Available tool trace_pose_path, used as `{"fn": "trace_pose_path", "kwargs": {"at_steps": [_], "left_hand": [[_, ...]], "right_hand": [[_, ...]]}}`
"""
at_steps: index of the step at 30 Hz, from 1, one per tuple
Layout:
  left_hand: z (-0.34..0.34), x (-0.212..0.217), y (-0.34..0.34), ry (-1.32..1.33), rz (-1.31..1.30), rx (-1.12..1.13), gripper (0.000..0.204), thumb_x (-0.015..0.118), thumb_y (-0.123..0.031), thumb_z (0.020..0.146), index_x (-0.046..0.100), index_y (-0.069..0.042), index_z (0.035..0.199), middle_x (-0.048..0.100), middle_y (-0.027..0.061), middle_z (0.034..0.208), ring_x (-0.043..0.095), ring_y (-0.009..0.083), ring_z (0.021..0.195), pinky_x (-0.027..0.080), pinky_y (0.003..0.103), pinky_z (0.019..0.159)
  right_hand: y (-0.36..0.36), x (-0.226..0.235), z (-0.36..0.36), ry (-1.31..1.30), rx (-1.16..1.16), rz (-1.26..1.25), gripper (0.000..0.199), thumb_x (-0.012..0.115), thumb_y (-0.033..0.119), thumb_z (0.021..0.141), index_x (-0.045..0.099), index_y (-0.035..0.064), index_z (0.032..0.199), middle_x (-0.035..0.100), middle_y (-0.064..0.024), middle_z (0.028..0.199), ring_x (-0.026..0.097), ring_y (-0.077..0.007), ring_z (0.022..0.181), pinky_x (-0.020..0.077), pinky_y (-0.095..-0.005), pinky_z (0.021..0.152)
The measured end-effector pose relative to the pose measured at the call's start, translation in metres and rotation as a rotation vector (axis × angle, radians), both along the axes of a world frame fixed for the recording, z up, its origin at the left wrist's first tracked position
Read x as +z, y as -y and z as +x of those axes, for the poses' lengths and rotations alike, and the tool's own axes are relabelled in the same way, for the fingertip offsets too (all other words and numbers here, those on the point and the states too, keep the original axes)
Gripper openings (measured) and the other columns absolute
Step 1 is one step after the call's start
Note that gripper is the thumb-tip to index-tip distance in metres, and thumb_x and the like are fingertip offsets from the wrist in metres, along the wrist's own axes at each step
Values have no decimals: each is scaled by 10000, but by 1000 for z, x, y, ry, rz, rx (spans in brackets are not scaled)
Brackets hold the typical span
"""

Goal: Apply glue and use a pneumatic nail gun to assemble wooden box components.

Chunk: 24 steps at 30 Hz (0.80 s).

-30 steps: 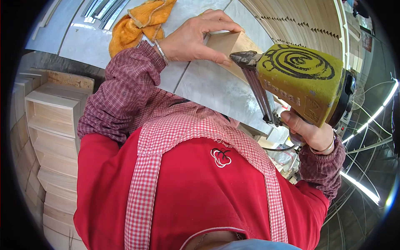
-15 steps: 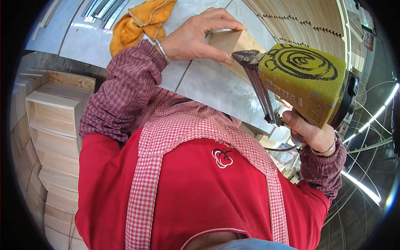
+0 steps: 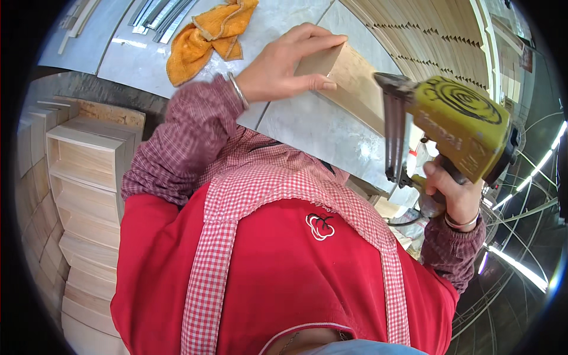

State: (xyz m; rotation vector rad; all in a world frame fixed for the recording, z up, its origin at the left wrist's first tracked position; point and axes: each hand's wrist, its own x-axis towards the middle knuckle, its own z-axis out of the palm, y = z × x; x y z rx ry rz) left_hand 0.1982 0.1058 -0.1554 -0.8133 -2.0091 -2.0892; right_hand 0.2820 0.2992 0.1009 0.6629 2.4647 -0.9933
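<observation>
A light wooden box [image 3: 361, 86] rests on the pale table, its near end toward my left hand [image 3: 278, 71]. That hand grips the box's end, the thumb on the near edge and the fingers along the far edge. My right hand [image 3: 455, 192] is wrapped round the handle of a yellow-green nail gun [image 3: 464, 127] with a dark spiral drawn on it. The gun's dark nose sits to the right of the gripped end, over the box, and appears apart from the wood. Part of the box is hidden behind the gun.
An orange cloth [image 3: 201, 44] lies on the grey-white table [image 3: 307, 127], near several metal strips [image 3: 163, 18]. Rows of stacked wooden strips [image 3: 420, 35] stand at the far right. On my left rise stacked wooden boxes [image 3: 86, 204]. A dark hose [image 3: 405, 223] runs below the gun.
The nail gun has pulled back to the right and slightly down, away from the gripped end of the box. My left hand keeps its hold, its fingers slightly shifted.
</observation>
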Motion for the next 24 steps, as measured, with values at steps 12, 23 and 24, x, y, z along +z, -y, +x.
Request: {"fn": "trace_pose_path", "kwargs": {"at_steps": [12, 23, 24], "left_hand": [[30, 7, -20, -458, -325, 613, 286, 714, -30, 681, 644, -59, 957, 599, 35, 872, 567, 160, 691, 481, 247, 571], [26, 27, 58, -544, -1135, 926, 242, 629, -154, 781, 583, -81, 1006, 559, 84, 1029, 541, 211, 875, 475, 307, 648], [27, 19, 69, -555, -1135, 919, 242, 629, -154, 781, 583, -81, 1006, 559, 84, 1029, 541, 211, 875, 475, 307, 648]], "right_hand": [[-134, -21, 59, -271, -367, 16, 153, 663, 102, 774, 603, -7, 863, 487, -16, 492, 436, -116, 380, 367, -217, 370], [-297, -77, 152, -340, -553, 281, 243, 693, 222, 757, 605, 7, 829, 495, -39, 505, 440, -125, 380, 368, -245, 368], [-304, -81, 156, -301, -548, 346, 266, 698, 241, 746, 611, 6, 835, 516, -54, 522, 464, -147, 397, 385, -263, 385]]}}
